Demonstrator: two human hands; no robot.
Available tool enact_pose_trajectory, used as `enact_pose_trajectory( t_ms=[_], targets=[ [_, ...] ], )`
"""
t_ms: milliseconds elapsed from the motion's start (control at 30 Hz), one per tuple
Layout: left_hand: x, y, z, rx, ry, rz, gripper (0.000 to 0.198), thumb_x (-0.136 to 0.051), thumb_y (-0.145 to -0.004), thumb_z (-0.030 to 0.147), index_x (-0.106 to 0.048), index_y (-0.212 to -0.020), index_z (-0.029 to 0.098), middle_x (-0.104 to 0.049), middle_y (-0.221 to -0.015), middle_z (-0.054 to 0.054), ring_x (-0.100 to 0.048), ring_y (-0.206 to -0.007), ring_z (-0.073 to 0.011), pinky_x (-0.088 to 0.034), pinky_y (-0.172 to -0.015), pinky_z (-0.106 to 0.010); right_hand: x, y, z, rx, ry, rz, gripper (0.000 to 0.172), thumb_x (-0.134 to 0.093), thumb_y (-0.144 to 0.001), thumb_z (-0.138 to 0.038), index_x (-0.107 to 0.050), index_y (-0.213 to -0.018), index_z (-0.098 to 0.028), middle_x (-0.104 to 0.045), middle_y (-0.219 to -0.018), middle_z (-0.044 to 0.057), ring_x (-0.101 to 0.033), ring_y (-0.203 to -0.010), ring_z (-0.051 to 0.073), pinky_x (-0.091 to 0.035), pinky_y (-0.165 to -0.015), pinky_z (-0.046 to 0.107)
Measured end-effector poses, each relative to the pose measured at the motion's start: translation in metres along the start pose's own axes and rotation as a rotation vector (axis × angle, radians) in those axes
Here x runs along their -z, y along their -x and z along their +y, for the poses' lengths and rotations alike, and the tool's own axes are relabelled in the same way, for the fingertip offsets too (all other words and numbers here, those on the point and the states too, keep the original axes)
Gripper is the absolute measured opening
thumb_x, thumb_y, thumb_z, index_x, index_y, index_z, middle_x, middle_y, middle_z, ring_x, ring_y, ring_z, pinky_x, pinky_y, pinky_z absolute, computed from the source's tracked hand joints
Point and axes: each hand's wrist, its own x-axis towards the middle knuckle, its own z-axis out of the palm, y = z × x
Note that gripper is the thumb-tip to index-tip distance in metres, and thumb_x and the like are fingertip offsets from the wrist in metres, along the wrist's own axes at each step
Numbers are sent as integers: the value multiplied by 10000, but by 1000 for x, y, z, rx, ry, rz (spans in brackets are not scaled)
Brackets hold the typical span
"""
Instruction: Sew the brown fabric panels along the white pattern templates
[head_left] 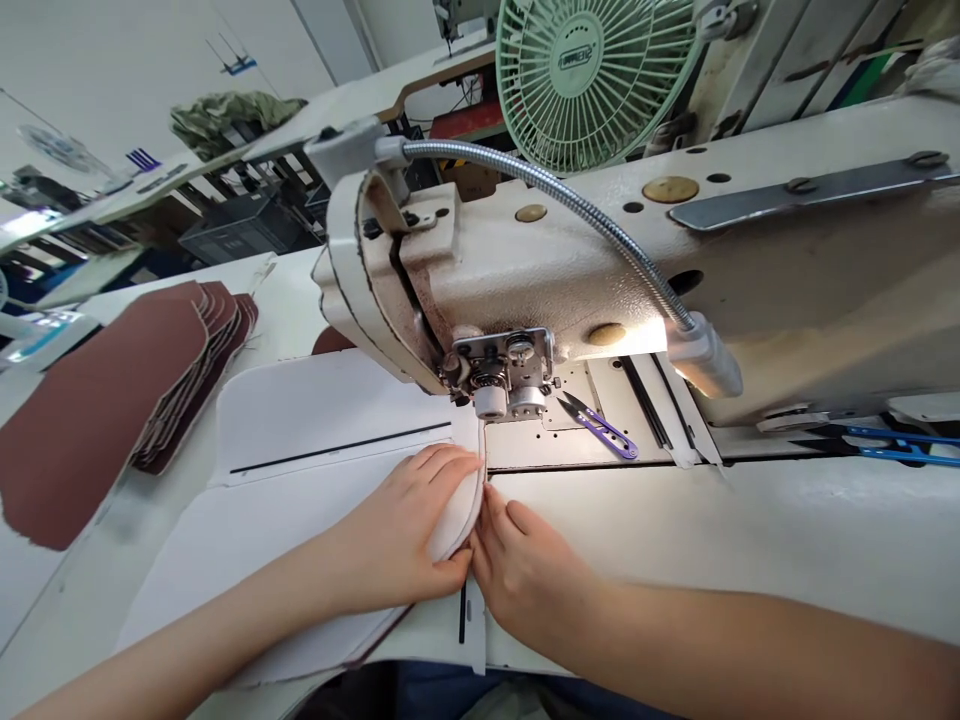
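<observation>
Both bare forearms (712, 640) reach inward — left hand (405, 530) palm down, fingers curved (thumb apart) — right hand (525, 565) close beside, fingers bunched.

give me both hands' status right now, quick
Left hand: closed on the curved edge of the white panel, fingers on top.
Right hand: closed, fingertips pinching the same edge.

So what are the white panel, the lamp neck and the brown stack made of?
White panel: perhaps foam-backed cloth or similar soft sheeting, smooth and matte; its edge looks thick and bends.
Lamp neck: most likely metal, with a shiny, ribbed, silvery surface.
Brown stack: possibly leather or imitation leather; the top is matte, the edges paler and rough.
</observation>
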Motion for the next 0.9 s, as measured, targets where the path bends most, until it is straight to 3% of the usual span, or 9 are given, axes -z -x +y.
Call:
enact_pose_trajectory(
  t_ms=[100, 300, 600, 900],
  targets=[
    [8, 3, 4, -14, -29, -85, 744, -594, -617, 194, -407, -1336, 146, -464, -1356, -143, -399, -1281, -321, -376, -1083, -486, 2, 0, 1, -15, 9, -35, 308, -479, -840, -132, -658, -1029, 34, -675, -1031, 260, -605, -1008, 343, -430, -742, 434],
    [13, 1, 2, -54, -83, -45, 479, -561, -718, 193, -556, -1197, 187, -539, -1291, -111, -489, -1211, -299, -436, -1023, -454, 0, 1, -4, -8, 42, -79, 348, -468, -838, -161, -675, -1055, 17, -668, -1094, 242, -583, -1056, 360, -434, -753, 445],
    [25, -5, -6, -116, -294, -168, 668, -554, -685, 208, -467, -1343, 129, -385, -1454, -159, -278, -1377, -365, -351, -1081, -511, 1, -1, 2, 33, 41, -53, 341, -474, -816, -93, -661, -1063, 50, -664, -1078, 276, -615, -1001, 356, -449, -663, 413],
    [20, -21, -7, -123, -424, -99, 571, -517, -713, 196, -496, -1274, 90, -435, -1403, -192, -372, -1327, -323, -365, -1069, -451, -7, -6, 14, 23, 69, -92, 320, -458, -832, -66, -662, -1053, 46, -663, -1094, 263, -622, -1019, 327, -499, -701, 406]
  ],
)
